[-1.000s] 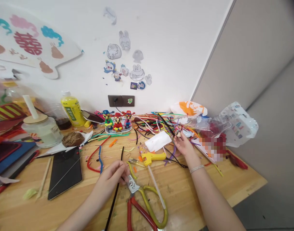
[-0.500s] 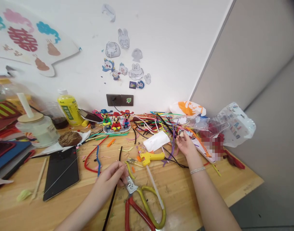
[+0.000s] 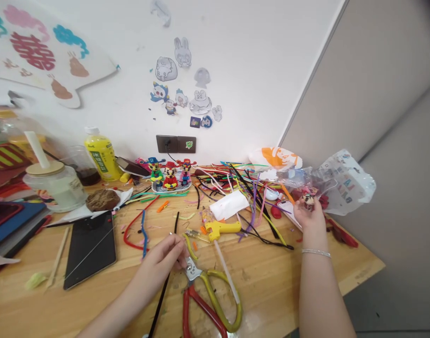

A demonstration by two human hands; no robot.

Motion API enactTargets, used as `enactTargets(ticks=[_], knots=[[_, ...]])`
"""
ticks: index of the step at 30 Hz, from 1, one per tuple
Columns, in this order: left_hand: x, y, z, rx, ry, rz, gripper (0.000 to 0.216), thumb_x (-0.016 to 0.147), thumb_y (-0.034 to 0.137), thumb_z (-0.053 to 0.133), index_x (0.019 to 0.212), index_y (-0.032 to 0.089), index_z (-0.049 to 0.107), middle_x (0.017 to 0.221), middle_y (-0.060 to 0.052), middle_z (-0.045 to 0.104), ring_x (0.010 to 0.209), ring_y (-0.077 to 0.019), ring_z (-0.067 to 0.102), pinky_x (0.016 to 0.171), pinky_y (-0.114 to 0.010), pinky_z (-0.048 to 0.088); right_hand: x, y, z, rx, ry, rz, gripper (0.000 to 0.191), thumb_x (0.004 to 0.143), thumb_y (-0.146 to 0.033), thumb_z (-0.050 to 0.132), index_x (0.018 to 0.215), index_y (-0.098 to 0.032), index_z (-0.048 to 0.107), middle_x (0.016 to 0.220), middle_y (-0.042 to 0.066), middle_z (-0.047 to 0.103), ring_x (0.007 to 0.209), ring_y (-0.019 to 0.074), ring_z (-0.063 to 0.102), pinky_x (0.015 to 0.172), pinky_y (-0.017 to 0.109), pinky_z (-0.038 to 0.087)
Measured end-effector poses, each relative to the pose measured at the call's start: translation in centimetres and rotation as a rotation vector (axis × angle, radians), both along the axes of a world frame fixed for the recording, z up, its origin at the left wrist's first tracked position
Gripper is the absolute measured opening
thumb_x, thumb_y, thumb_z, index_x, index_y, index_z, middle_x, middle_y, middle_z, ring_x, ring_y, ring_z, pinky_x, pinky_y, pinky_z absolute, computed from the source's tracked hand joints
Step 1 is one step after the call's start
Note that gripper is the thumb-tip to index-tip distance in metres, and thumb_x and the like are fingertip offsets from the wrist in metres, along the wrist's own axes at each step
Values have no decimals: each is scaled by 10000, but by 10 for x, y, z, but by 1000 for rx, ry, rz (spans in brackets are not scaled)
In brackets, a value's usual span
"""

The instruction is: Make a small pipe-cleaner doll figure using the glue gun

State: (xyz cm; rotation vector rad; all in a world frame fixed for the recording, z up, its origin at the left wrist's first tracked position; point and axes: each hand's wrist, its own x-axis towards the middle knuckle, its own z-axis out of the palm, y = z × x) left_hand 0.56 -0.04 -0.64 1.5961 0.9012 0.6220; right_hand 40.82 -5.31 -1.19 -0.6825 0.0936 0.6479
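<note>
My left hand [image 3: 165, 256] rests on the wooden table [image 3: 264, 281], fingers pinched on a long black pipe cleaner [image 3: 162, 291] that runs toward me. Scissors with red and yellow handles [image 3: 208, 300] lie just right of that hand. My right hand [image 3: 308, 213], with a bracelet on the wrist, is out at the right side of the table, closed on a small figurine [image 3: 308, 200]. It sits beside clear plastic bags [image 3: 341, 180]. A yellow glue gun [image 3: 224, 228] lies between my hands.
A tangle of coloured pipe cleaners [image 3: 243, 188] covers the back middle. Three small figures on a dish [image 3: 170, 176] stand by the wall. At left are a dark tablet [image 3: 90, 249], a glass jar with a straw [image 3: 55, 188] and a yellow bottle [image 3: 100, 157].
My right hand has moved right, from the pipe cleaner pile to the plastic bags, carrying the small figurine. My left hand has stayed on the black pipe cleaner.
</note>
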Motion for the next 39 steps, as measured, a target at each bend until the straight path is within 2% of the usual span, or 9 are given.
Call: enactTargets(ticks=[4,8,10,14,19,23,27,31,39], knots=[[2,-1,0,-14,-5,-4,294,750,438,434,599,197,507,543,5,578,548,-165,537,546,-260,415,1,-2,2,-22,-75,-40,240,846,-293,405,646,-176,466,490,-79,535,386,21,514,442,111,476],[2,-1,-2,-21,-9,-15,305,749,453,437,610,193,515,540,4,579,538,-163,537,540,-260,411,-20,11,5,-46,-221,25,128,761,-207,536,644,-164,508,485,-84,551,418,29,533,478,120,481],[2,0,-2,-26,-10,-14,306,746,457,440,610,193,514,536,5,576,536,-163,541,533,-260,412,-43,22,7,-53,-312,100,76,673,-163,626,692,-152,553,555,-59,600,484,50,568,504,140,489],[2,0,-1,-33,-35,12,303,738,461,456,617,190,517,535,5,581,536,-163,552,527,-258,421,-110,43,13,-65,-464,286,340,552,-132,714,871,-145,598,675,-18,634,522,83,576,503,198,494],[2,-1,0,-85,-155,108,317,705,460,524,834,171,546,689,-15,627,581,-169,586,547,-281,469,-194,43,10,-17,-769,688,408,613,-218,694,994,-222,545,747,-37,580,623,86,565,588,221,495],[2,-4,0,-165,-270,170,492,695,487,537,1053,153,492,715,-28,639,615,-190,613,604,-322,501,-231,32,-1,81,-934,829,434,606,-209,701,1002,-250,528,818,-20,560,706,114,564,629,233,475],[4,-9,4,-225,-305,149,565,683,514,539,1101,137,489,617,-12,640,573,-193,611,627,-341,505,-241,26,-9,82,-1109,878,346,670,-242,659,995,-244,539,881,16,575,739,141,566,644,257,461],[4,-11,8,-198,-300,208,463,654,519,558,955,168,572,691,-9,657,595,-175,605,608,-302,506,-239,25,-10,62,-1236,838,276,693,-268,638,960,-238,575,917,37,576,805,178,557,702,304,455],[-2,1,1,-134,-349,283,246,714,400,551,663,159,544,572,37,580,502,-112,553,499,-238,482,-238,27,-11,101,-1200,810,265,690,-245,642,950,-245,592,903,28,556,830,174,543,729,297,439]])
